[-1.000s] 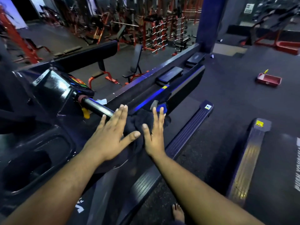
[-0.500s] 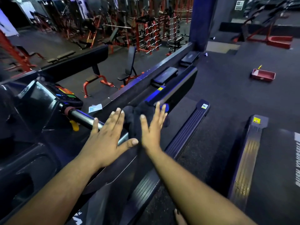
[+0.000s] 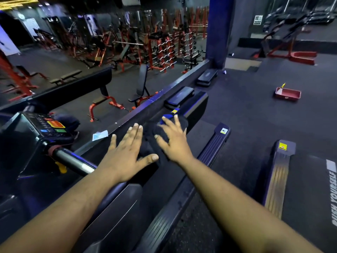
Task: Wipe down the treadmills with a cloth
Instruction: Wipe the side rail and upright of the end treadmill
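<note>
Dark cloth on treadmill | left hand flat, spread | right hand flat, pressing cloth

Both hands flat, fingers straight, on dark bunched cloth lying on black treadmill motor hood. Left hand presses cloth's near-left edge; right hand presses its far-right part. Chrome handlebar left of left hand. Red rectangular tray on floor, well apart.
</note>
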Demonstrator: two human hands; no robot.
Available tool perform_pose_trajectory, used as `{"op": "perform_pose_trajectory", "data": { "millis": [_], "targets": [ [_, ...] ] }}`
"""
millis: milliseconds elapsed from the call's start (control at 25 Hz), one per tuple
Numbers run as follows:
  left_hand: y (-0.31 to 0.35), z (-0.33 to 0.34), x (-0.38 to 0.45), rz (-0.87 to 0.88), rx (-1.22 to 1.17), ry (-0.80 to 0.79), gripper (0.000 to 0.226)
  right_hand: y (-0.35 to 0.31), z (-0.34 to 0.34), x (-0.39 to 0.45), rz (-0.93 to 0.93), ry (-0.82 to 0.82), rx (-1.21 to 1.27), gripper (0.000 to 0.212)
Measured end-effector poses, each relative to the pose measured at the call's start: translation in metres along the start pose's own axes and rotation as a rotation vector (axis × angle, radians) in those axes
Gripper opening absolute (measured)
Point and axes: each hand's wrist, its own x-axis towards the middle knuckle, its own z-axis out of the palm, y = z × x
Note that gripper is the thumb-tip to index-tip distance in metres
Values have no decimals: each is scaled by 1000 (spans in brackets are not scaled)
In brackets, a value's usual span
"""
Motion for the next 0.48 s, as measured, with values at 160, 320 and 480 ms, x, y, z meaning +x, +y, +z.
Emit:
{"op": "perform_pose_trajectory", "data": {
  "millis": [160, 320, 480],
  "targets": [
    [12, 7, 17, -29, 51, -45, 114, 71, -48, 87, 149, -42, -136, 54],
    [13, 19, 23, -93, 16, -44, 115, 80, -62, 122, 350, -55, -212, 56],
    [12, 20, 27, -119, -3, -62, 114, 44, -38, 71, -15, -172, -274, 65]
  ]
}}
